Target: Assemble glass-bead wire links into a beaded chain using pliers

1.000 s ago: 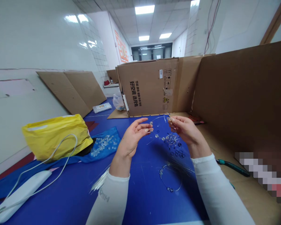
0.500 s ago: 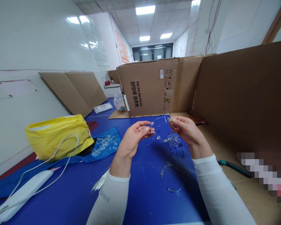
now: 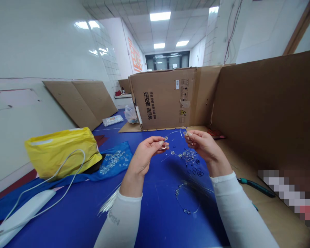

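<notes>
A thin beaded wire (image 3: 172, 152) strung with clear round beads is held up in a loop above the blue table. My left hand (image 3: 148, 151) is closed in a pinch on its left side, with clear beads at the fingertips. At the loop's upper right my right hand (image 3: 203, 144) pinches the wire close to another clear bead (image 3: 185, 133). Below the hands, a second beaded wire ring (image 3: 177, 197) lies on the table. A tangle of wire and beads (image 3: 189, 157) sits behind the held loop, with dark small rings (image 3: 197, 171) beside it.
Loose clear beads (image 3: 113, 162) lie on a blue cloth at left, by a yellow bag (image 3: 64, 150). Straight wires (image 3: 110, 203) rest under my left forearm. Pliers (image 3: 257, 187) lie at right on cardboard. A cardboard box (image 3: 165, 100) stands behind; a white power strip (image 3: 26, 217) is front left.
My left fingers have closed together more at the upper bead. The right hand keeps its pinch on the wire. The whole view has shifted slightly.
</notes>
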### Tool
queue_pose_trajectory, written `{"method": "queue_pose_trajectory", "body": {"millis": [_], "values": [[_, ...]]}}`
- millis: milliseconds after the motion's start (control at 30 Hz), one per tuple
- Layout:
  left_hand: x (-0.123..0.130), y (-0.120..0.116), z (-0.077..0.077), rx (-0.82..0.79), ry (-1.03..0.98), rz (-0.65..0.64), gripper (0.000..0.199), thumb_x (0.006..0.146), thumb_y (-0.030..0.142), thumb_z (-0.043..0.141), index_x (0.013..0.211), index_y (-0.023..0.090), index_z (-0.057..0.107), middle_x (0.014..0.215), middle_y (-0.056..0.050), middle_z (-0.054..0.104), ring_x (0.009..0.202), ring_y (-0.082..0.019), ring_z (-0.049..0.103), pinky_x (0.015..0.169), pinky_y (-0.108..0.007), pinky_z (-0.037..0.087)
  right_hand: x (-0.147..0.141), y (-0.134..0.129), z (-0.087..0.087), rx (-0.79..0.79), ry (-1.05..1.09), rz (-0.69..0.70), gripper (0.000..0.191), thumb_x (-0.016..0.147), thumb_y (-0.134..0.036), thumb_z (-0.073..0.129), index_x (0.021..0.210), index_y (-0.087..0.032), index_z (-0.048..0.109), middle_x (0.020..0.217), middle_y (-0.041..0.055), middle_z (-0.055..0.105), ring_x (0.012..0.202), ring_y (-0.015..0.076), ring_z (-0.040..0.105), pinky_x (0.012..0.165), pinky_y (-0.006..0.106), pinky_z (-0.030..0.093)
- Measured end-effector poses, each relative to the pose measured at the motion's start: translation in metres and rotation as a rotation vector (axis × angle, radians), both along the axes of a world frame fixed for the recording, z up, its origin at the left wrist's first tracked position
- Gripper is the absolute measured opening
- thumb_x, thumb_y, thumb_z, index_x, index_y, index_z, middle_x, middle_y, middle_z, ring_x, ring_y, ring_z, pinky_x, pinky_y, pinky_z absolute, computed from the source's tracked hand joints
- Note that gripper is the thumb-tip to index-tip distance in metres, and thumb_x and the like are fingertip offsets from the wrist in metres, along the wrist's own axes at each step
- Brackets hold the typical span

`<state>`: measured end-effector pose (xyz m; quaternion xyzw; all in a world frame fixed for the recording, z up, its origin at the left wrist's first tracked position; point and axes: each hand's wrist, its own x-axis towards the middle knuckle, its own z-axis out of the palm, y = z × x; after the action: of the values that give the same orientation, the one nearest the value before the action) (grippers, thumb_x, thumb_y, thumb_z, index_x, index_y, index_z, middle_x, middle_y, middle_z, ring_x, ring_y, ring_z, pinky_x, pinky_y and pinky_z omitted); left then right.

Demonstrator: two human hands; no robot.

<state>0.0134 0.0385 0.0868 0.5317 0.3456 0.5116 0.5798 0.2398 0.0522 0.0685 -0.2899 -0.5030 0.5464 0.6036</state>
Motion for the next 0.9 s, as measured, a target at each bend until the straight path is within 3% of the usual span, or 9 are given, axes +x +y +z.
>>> {"method": "queue_pose_trajectory", "body": {"millis": [200, 900], "values": [[0.0000, 0.0010, -0.0012, 0.023, 0.034, 0.009, 0.031, 0.076, 0.031, 0.081, 0.099, 0.013, 0.071, 0.096, -0.010, 0.078, 0.088, -0.018, 0.072, 0.083, -0.031, 0.053, -0.0012, -0.0037, 0.0036, 0.007, -0.021, -0.032, 0.031, 0.070, -0.040, 0.082, 0.064, -0.017, 0.062, 0.065, -0.0014, 0.046, 0.059, 0.0105, 0.032, 0.055, 0.030, 0.019], [0.0004, -0.0017, 0.0015, -0.004, 0.010, -0.007, 0.032, 0.074, 0.033, 0.082, 0.095, 0.012, 0.069, 0.086, -0.009, 0.078, 0.075, -0.019, 0.074, 0.080, -0.035, 0.055, 0.0004, -0.0011, 0.0006, 0.020, -0.042, -0.045, 0.031, 0.070, -0.042, 0.082, 0.067, -0.018, 0.062, 0.067, -0.0003, 0.048, 0.061, 0.0112, 0.035, 0.054, 0.029, 0.023]]}}
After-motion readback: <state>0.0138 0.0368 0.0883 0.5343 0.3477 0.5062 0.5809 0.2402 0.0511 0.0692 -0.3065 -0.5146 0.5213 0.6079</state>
